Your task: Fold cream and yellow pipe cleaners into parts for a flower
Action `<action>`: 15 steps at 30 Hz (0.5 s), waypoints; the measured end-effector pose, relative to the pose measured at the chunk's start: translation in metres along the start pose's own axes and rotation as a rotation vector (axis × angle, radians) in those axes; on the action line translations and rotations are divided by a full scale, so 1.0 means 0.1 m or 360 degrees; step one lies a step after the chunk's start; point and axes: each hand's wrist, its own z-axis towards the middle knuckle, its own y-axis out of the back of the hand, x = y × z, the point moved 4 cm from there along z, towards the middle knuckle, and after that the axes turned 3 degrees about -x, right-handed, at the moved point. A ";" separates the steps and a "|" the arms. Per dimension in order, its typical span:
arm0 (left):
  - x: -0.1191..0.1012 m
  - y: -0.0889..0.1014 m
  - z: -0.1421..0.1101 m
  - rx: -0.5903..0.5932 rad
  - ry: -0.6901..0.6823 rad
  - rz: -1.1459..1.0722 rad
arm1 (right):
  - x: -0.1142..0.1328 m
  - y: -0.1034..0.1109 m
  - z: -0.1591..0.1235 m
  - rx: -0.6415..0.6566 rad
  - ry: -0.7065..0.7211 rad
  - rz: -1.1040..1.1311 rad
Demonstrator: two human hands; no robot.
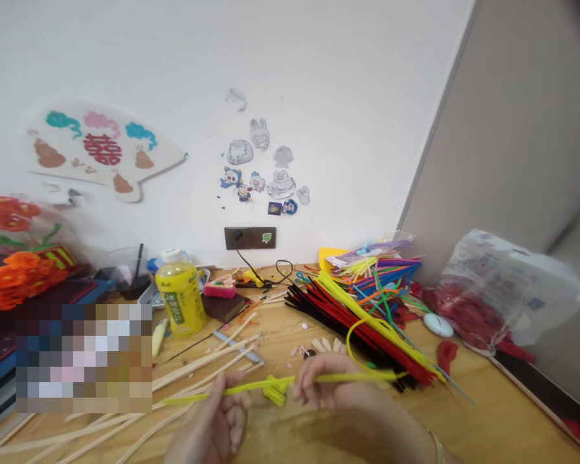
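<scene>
- Flowers of fuzzy red and orange wire [14, 274] sit in 2 heaps at the far left.
- Blurry squares [84, 357] cover part of the desk, so I cannot tell what is under them.
- Thin wood sticks [140, 412] lie across the wooden desk [468, 412], too many to count.
- 1 clear cup [125, 270] holds a dark pen, and 1 yellow bottle [180, 295] stands just right of it.
- 1 paper fan [104, 151] and lots of small stickers [261, 171] are stuck on the wall.
- Left hand [212, 425] is curled shut on 1 long yellow fuzzy stem [241, 389].
- That stem lies sideways across the person, from left to right, and both hands grip it, so they are apart but joined by the stem.
- 1 yellow twisted lump [274, 390] sits on the stem between the hands, about as near to each.
- Right hand [328, 393] pinches the stem and is nearer to the big pile of black, red and yellow fuzzy stems [357, 328].
- 1 bunch of mixed bright stems [377, 277] lies behind that pile.
- 1 white computer mouse [438, 325] sits right of the pile.
- 1 plastic bag [505, 290] with red stuff inside is at the far right.
</scene>
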 end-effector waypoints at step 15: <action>-0.09 -0.04 -0.15 0.0308 -0.0653 0.0972 | -0.15 -0.01 -0.08 -0.0041 -0.0358 -0.1056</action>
